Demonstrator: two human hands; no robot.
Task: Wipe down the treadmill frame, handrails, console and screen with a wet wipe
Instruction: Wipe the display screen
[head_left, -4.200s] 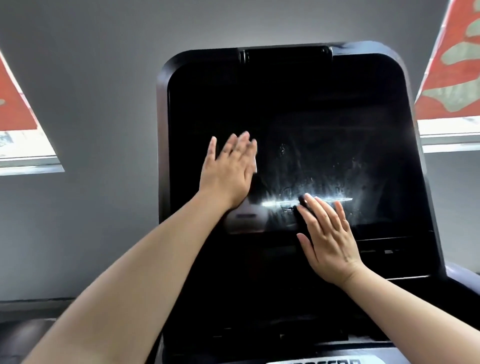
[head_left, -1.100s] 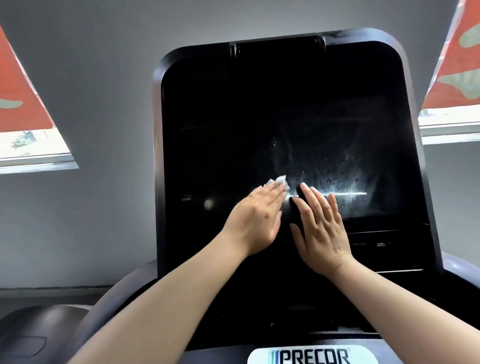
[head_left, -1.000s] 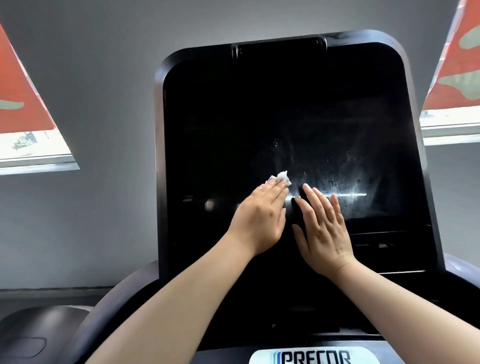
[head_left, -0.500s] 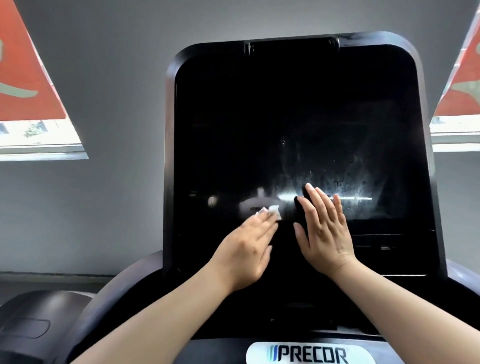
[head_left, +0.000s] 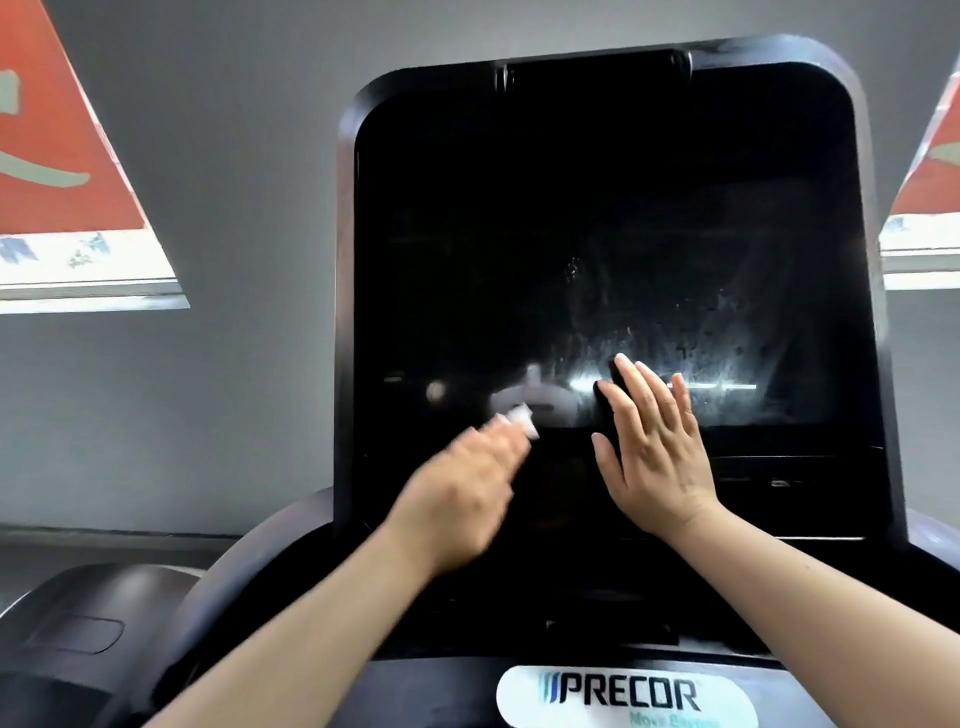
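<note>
The treadmill's big black screen (head_left: 597, 234) fills the middle of the view, with wet smears on its lower right part. My left hand (head_left: 462, 493) is blurred by motion and presses a white wet wipe (head_left: 521, 417) flat against the lower left of the screen; only a corner of the wipe shows past the fingertips. My right hand (head_left: 654, 457) lies flat on the glass beside it, fingers straight and spread, holding nothing. Below the screen sits the console (head_left: 623, 696) with a white PRECOR label.
A dark curved handrail (head_left: 249, 571) runs down the left of the console. A grey wall (head_left: 234, 364) stands behind, with windows and red banners at the upper left (head_left: 57, 156) and right (head_left: 930, 171).
My left hand has swept the wipe down and to the left across the lower screen, away from my right hand. My right hand has stayed flat in place.
</note>
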